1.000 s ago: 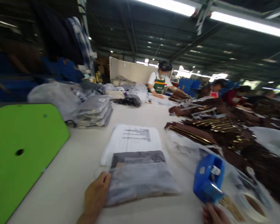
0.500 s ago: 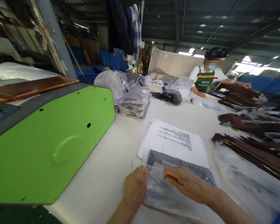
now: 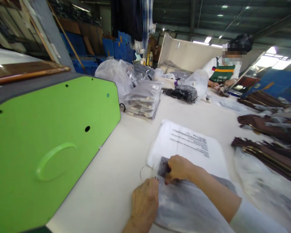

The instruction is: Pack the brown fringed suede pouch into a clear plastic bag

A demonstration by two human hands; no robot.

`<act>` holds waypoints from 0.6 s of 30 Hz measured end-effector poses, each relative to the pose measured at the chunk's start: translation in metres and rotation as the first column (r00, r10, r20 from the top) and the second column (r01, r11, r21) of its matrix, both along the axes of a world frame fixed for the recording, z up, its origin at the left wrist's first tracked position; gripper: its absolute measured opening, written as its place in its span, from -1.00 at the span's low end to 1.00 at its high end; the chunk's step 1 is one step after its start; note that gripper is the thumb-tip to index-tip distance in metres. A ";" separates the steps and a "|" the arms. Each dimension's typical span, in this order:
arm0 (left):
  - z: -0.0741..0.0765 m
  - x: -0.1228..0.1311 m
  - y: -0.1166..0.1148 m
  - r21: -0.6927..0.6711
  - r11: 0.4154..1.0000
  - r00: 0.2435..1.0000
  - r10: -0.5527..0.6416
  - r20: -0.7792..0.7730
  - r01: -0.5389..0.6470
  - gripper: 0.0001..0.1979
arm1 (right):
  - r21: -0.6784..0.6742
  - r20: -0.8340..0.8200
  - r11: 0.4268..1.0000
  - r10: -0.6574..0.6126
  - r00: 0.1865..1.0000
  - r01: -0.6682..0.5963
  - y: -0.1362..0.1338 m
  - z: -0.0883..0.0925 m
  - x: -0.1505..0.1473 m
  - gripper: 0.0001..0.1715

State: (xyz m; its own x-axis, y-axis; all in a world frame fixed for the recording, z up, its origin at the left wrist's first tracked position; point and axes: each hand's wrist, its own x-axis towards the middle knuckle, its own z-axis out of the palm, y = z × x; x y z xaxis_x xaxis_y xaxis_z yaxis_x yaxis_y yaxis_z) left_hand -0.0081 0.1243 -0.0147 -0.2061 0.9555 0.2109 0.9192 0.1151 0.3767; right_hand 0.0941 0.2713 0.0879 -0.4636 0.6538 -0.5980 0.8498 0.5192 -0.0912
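My left hand (image 3: 145, 199) is closed in a pinch on the near left corner of a clear plastic bag (image 3: 186, 205). Inside that bag lies a dark grey flat piece (image 3: 163, 165), and its upper edge sticks out of the mouth. Curled fingers of my right hand (image 3: 180, 170) press at this edge, close to the bag's left corner; the fingertips are partly hidden. Beneath the far end of the bag is a stack of white plastic bags (image 3: 184, 139) with black print. A thin loop of cord (image 3: 142, 173) lies just beyond my left hand.
A green machine panel (image 3: 63, 129) stands on the left. Filled clear bags (image 3: 144, 100) are piled behind, with black netting (image 3: 181, 93) beside them. Brown fringed goods (image 3: 266, 158) lie in piles at right. Across the table (image 3: 106, 181) a masked co-worker (image 3: 223, 72) handles something small.
My right hand has moved left and away from me along the bag's mouth, onto the grey piece's left end. The view has shifted slightly. The co-worker's hands have come together.
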 end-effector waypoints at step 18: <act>0.036 -0.006 0.009 -0.295 0.955 0.996 0.047 0.081 -0.021 -0.71 | 0.886 -0.179 0.382 0.805 0.565 -0.264 -0.134 -0.047 0.061 -0.71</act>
